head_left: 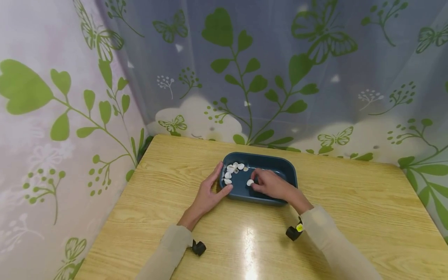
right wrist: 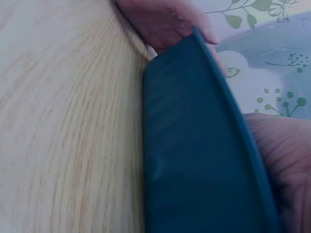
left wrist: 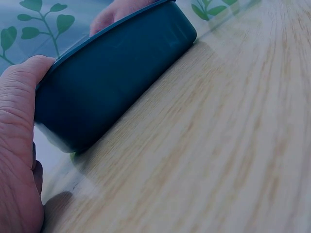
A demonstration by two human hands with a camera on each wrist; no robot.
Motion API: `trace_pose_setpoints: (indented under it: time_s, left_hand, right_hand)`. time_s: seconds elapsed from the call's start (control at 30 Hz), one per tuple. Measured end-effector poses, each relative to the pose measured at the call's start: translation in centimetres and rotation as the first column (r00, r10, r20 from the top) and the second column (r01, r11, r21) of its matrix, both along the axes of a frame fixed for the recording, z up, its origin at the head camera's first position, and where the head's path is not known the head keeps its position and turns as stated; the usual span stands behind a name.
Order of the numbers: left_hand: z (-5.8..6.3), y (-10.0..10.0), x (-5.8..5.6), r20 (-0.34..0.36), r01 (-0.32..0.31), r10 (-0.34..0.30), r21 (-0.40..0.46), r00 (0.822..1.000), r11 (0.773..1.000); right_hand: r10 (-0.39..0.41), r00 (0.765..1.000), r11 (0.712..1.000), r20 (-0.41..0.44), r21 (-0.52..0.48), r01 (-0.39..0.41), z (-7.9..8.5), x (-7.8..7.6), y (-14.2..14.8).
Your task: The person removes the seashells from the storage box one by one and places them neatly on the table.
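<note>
One blue box [head_left: 252, 199] is touched at its nine o'clock end by the spread left hand [head_left: 209, 192]. Inside, one white shell [head_left: 250, 182] is pinched by the right hand [head_left: 272, 183]. More shells [head_left: 230, 169], too bunched to count, are seen from nine to eleven o'clock.

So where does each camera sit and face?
Head: on the head, facing forward and down at the blue tray; left hand, right hand and sleeves show.
Left wrist: on that wrist, facing the tray's outer wall; both hands partly show.
Right wrist: on that wrist, facing the tray too; both hands partly show.
Both wrist views share the tray and table.
</note>
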State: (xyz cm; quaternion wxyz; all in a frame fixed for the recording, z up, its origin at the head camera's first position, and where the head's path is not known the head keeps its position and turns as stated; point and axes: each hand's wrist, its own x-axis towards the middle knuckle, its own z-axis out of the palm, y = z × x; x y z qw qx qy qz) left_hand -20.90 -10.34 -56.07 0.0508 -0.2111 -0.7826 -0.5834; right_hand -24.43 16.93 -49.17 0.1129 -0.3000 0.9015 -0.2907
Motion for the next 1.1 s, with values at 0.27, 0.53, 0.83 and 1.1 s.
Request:
trace_pose_setpoints:
  time_s: [0.27,0.53,0.83,1.1]
  left_hand:
    - [0.1,0.0,0.0,0.013,-0.002,0.002,0.008,1.000,1.000]
    - [0.0,0.0,0.0,0.007,-0.004,0.004,0.012,1.000,1.000]
    - [0.0,0.0,0.0,0.007,0.002,-0.002,0.017,1.000,1.000]
    - [0.0,0.0,-0.1,-0.003,-0.003,0.003,0.013,1.000,1.000]
  right_hand:
    - [-0.003,1.000,0.999,-0.004,-0.035,0.003,1.6,1.3,0.2]
    - [0.024,0.999,0.998,-0.037,-0.054,-0.026,2.1,2.2,0.3]
    - [0.026,0.999,0.998,-0.026,-0.061,-0.028,2.2,3.0,0.2]
    - [0.028,0.997,0.996,-0.067,-0.079,-0.034,3.2,4.4,-0.6]
